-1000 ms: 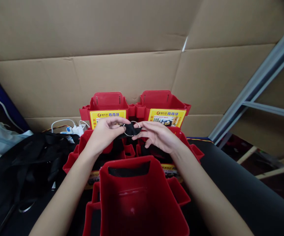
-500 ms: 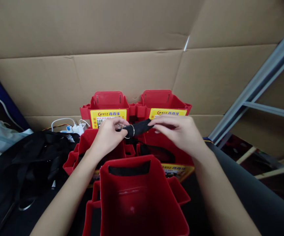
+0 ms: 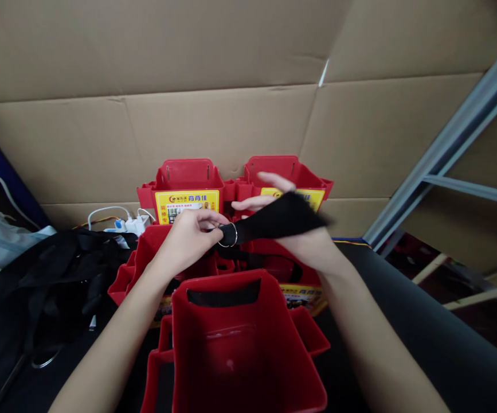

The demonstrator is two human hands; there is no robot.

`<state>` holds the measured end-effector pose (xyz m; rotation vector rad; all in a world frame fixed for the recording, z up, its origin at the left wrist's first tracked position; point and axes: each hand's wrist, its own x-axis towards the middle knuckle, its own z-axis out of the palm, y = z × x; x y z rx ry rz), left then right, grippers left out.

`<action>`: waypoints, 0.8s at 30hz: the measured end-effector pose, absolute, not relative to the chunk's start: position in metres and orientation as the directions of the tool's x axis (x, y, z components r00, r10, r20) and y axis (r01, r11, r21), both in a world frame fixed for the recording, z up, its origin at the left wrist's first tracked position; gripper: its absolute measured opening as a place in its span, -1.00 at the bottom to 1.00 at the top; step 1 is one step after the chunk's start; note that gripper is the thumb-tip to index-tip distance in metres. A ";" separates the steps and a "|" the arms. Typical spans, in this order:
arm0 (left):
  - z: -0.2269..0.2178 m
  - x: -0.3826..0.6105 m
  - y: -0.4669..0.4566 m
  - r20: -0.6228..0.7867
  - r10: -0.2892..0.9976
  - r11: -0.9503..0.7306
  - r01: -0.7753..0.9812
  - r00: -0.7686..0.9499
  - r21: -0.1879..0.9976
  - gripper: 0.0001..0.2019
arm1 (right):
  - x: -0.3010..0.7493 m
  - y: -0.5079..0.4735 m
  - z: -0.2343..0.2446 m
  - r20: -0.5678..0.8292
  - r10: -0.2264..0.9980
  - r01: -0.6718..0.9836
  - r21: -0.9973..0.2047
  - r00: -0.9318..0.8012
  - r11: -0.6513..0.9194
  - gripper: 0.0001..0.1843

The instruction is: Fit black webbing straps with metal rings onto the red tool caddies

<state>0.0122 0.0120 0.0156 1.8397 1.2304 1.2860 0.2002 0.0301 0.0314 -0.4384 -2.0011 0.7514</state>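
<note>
My left hand (image 3: 188, 238) pinches a black fabric strap (image 3: 280, 218) beside a thin metal ring (image 3: 235, 234) through which the strap runs. The strap's wide end fans out to the right, blurred, across my right hand (image 3: 304, 246). That hand is open, fingers spread to the left behind the strap. Below both hands stands the nearest red plastic bucket (image 3: 226, 338), with side pockets and a black band through the slot in its back wall. Behind it, partly covered by my hands and arms, are two more red buckets in a middle row.
Two red buckets with yellow labels (image 3: 187, 205) stand at the back against a cardboard wall (image 3: 214, 132). Black straps and fabric (image 3: 76, 281) lie heaped at left, near a white power strip (image 3: 139, 223). A metal frame (image 3: 441, 143) rises at right.
My right hand has let go of the strap's end, opened and turned behind it. The strap's end now flares over that hand. My left hand keeps its pinch by the ring.
</note>
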 end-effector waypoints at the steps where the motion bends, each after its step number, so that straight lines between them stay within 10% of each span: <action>1: 0.016 0.012 0.012 0.394 0.912 -0.409 0.354 0.118 0.841 -0.80 | 0.199 0.031 0.030 0.632 0.529 0.054 -0.612 -0.567 0.789 -0.56; 10: 0.020 0.013 0.006 0.369 0.912 -0.406 0.261 0.179 0.876 -0.76 | 0.204 0.039 0.028 0.528 0.380 0.288 -0.251 -0.760 0.924 -0.85; 17: 0.022 0.012 0.004 0.412 0.894 -0.446 0.250 0.177 0.859 -0.82 | 0.202 0.049 0.022 0.648 0.412 0.070 -0.485 -0.640 0.872 -0.83; 24: 0.021 0.013 0.006 0.456 0.876 -0.483 0.265 0.158 0.835 -0.85 | 0.197 0.050 0.022 0.544 0.758 -0.161 -0.836 -0.360 0.524 -0.64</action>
